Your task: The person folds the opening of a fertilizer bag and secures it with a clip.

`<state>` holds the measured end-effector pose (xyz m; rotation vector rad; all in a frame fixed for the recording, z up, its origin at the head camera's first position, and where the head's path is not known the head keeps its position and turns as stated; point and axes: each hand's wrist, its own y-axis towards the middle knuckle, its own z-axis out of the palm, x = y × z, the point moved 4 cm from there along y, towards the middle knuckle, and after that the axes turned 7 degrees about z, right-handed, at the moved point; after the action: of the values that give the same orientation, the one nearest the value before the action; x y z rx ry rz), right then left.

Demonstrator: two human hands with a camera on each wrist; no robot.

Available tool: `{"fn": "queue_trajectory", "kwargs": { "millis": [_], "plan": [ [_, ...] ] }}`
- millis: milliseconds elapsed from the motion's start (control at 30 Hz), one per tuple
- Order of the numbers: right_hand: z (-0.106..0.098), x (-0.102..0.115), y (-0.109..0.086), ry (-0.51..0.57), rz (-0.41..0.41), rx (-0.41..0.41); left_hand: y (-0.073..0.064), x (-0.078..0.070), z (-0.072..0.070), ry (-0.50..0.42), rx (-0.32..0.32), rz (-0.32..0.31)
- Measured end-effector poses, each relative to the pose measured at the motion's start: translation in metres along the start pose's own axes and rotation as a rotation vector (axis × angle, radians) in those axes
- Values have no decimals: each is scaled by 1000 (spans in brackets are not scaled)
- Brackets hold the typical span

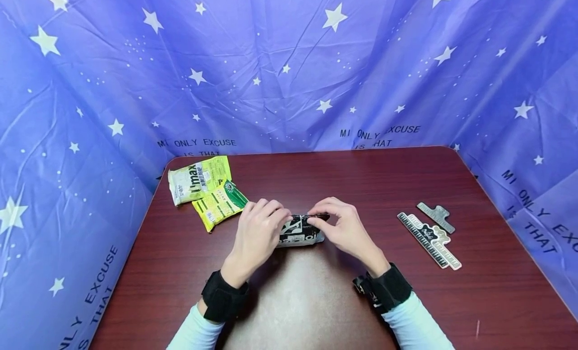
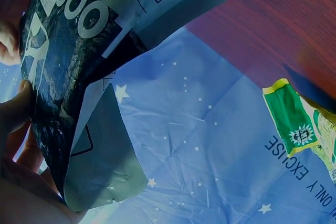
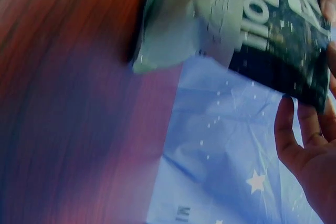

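From here, the left hand [image 1: 261, 228] and right hand [image 1: 345, 228] both pinch the upper edge of a black-and-silver pouch [image 1: 300, 235] between them. Left of that grip lie a Umax packet [image 1: 199, 178] and a yellow-green packet [image 1: 219, 206]; well right, bag clips [image 1: 436, 217].

The bench [image 1: 343, 179] is dark reddish-brown with visible grain and rounded far corners, and a pale sheen spreads over it on the near side of the black bag [image 1: 300, 235]. Whether that bag's base touches the wood cannot be told. Beyond and to the left of the bag lies the Umax packet [image 1: 198, 179], flat; the yellow-and-green packet [image 1: 219, 207], also left of the bag but closer to it, meets the other's lower edge. Well to the right of the bag lie the grey clip [image 1: 435, 217] and, beside it, a black-and-cream striped clip [image 1: 426, 239], slanting likewise.
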<state>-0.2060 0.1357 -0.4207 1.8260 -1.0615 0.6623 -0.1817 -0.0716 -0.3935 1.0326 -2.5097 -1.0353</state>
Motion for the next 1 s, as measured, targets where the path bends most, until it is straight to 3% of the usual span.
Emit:
{"fn": "queue_trajectory", "kwargs": {
  "millis": [167, 300, 467, 700, 867, 1000],
  "plan": [
    [3, 0, 1, -2, -8, -29, 1, 3, -3, -49, 24, 33],
    [5, -1, 1, 8, -22, -42, -2, 13, -9, -103, 42, 52],
    [6, 2, 2, 9, -14, -34, -8, 26, -17, -194, 5, 30],
    [3, 6, 3, 6, 49, 17, -9, 29, -14, -250, 31, 4],
    [9, 11, 8, 13, -26, 48, -10, 30, -15, -281, 33, -4],
    [15, 14, 12, 25, -70, 38, -9, 28, -16, -261, 82, -8]
  ]
}}
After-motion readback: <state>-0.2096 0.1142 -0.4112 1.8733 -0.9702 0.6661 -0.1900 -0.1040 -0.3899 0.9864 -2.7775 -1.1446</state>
